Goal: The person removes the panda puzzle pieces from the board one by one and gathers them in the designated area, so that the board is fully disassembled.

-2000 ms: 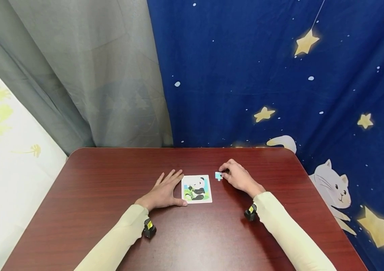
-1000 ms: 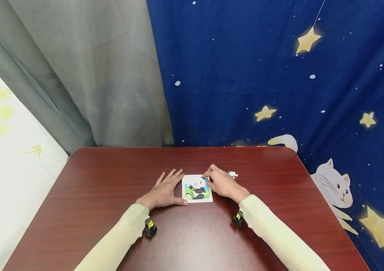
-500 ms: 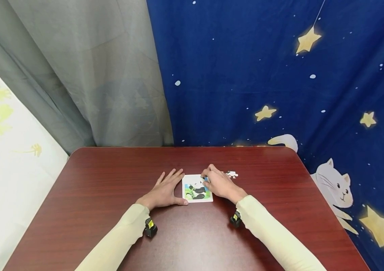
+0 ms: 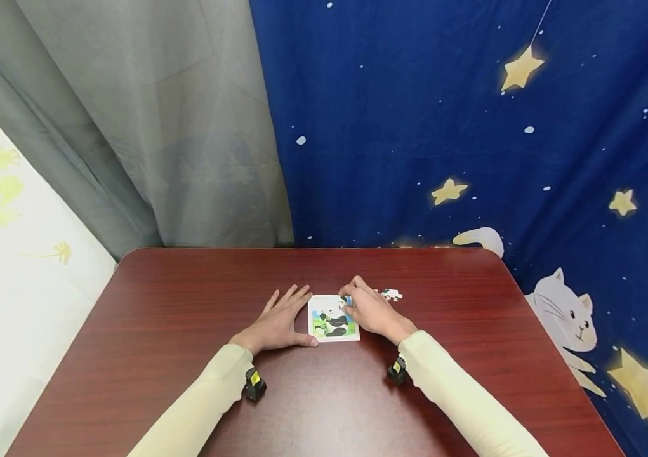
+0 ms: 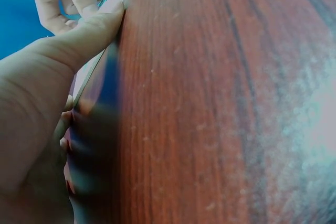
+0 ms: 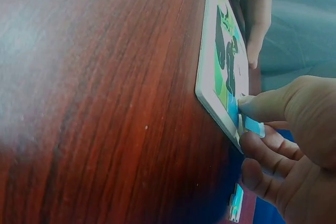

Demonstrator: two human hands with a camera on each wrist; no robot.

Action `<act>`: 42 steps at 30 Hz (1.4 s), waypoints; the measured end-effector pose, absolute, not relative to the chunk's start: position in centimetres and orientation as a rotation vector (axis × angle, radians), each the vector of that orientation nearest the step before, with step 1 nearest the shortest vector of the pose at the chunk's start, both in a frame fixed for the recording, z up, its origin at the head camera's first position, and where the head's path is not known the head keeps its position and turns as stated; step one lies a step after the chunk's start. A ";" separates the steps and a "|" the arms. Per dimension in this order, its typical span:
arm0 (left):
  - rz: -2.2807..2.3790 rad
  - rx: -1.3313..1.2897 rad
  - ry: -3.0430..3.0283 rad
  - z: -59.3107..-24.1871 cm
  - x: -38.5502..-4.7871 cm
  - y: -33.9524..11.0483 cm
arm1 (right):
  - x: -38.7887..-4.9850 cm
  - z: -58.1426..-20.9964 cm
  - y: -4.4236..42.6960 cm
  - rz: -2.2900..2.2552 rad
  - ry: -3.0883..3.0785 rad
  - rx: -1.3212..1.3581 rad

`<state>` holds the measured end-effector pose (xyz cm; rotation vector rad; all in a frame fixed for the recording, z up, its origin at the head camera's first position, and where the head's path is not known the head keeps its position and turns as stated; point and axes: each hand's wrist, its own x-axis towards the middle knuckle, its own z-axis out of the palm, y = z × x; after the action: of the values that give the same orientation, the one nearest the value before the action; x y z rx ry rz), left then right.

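Note:
A small panda jigsaw puzzle (image 4: 333, 325) in a white frame lies flat on the table, and its upper left part looks plain white. My left hand (image 4: 278, 324) spreads its fingers along the frame's left side, the thumb touching the near left corner. At the far right corner, my right hand (image 4: 374, 310) pinches a puzzle piece (image 6: 255, 126) between thumb and fingers. This piece is light blue with a white edge and stands tilted up from the frame. Its far side is hidden by the fingers.
Loose puzzle pieces (image 4: 392, 294) lie on the table just right of my right hand, partly covered by it. The dark red wooden table (image 4: 175, 330) extends around the puzzle. Grey and blue curtains (image 4: 369, 127) hang behind its far edge.
My right hand has moved left from a loose blue piece to the puzzle's far right corner, where a piece now tilts up in its grip. The left hand has stayed put.

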<state>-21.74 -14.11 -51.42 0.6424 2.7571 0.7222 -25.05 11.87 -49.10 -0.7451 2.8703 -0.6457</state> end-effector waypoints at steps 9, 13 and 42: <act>0.728 0.643 2.761 -51.6 -21.8 -14.2 | -24.9 -49.6 12.0 -0.693 2.876 -0.813; 0.739 0.650 2.767 -51.7 -21.8 -14.2 | -25.1 -49.5 12.1 -0.757 2.852 -0.833; 0.748 0.652 2.748 -51.6 -21.7 -14.2 | -26.8 -47.7 20.8 -1.065 2.890 -0.472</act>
<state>-21.73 -14.23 -51.58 0.6520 2.7475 0.7479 -26.75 20.83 -47.65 -0.4722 2.8902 -1.0655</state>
